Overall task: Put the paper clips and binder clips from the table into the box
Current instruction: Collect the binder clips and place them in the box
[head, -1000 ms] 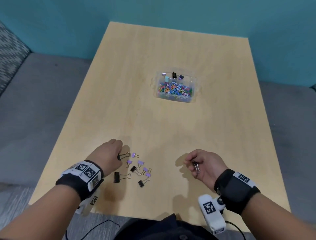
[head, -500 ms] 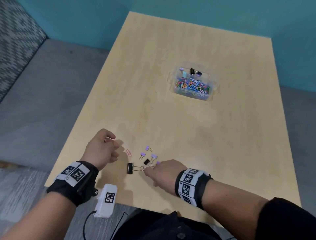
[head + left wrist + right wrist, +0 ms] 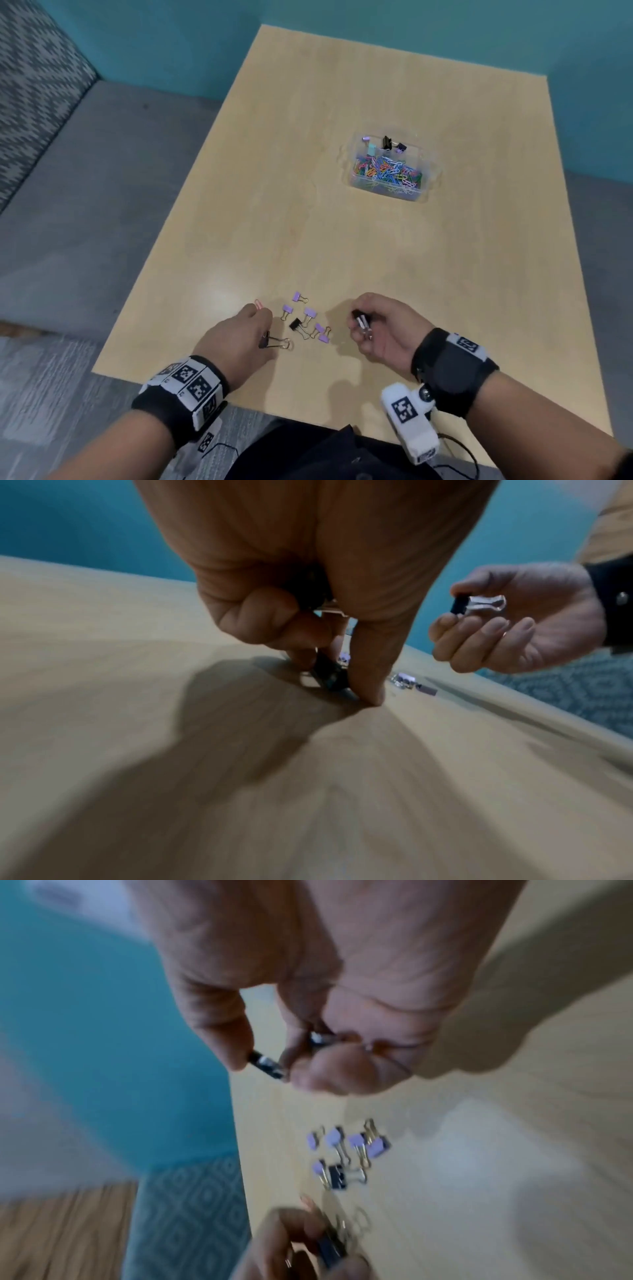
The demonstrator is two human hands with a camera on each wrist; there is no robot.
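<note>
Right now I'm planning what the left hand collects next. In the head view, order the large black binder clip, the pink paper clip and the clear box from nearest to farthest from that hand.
1. Large black binder clip, at the left hand, under its fingers.
2. Pink paper clip, just beyond the fingertips, on the table's left.
3. Clear box, far across the table, to the right.

Desk [image 3: 394,240], light wood. On it: clear box [image 3: 424,192] of clips, well beyond the right hand [image 3: 383,329]; loose purple and black binder clips [image 3: 308,322] between both hands; pink paper clip [image 3: 258,304] by left hand [image 3: 236,337] fingertips.

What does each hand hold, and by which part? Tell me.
Left hand pinches the large black binder clip by its black body. Right hand holds a small black binder clip, fingertips on its body.
</note>
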